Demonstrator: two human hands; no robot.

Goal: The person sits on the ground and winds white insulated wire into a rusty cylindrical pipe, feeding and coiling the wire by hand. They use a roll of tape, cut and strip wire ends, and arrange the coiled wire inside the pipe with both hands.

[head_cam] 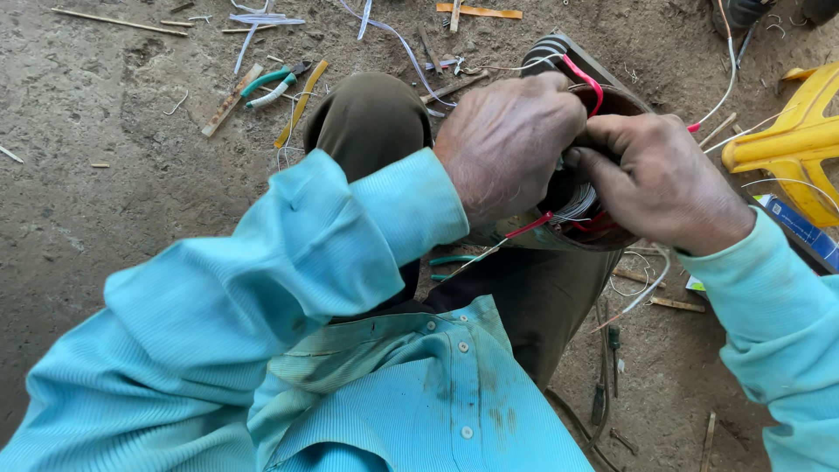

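Observation:
A round dark motor stator (612, 100) with copper windings and red sleeved wires (584, 80) rests on my lap between my knees. My left hand (507, 144) is cupped over its left rim, fingers curled down into the opening. My right hand (660, 179) grips the right side, with the thumb and fingers pressed into the windings at the centre. Both hands touch each other over the bore. What the fingertips pinch inside is hidden. Another red wire (527, 227) sticks out under my left hand.
Green-handled pliers (273, 86) lie on the dirt floor at upper left among wooden sticks (229, 102) and white wire scraps (384, 26). A yellow plastic stool (791, 140) stands at right. A screwdriver (601, 385) lies by my right leg.

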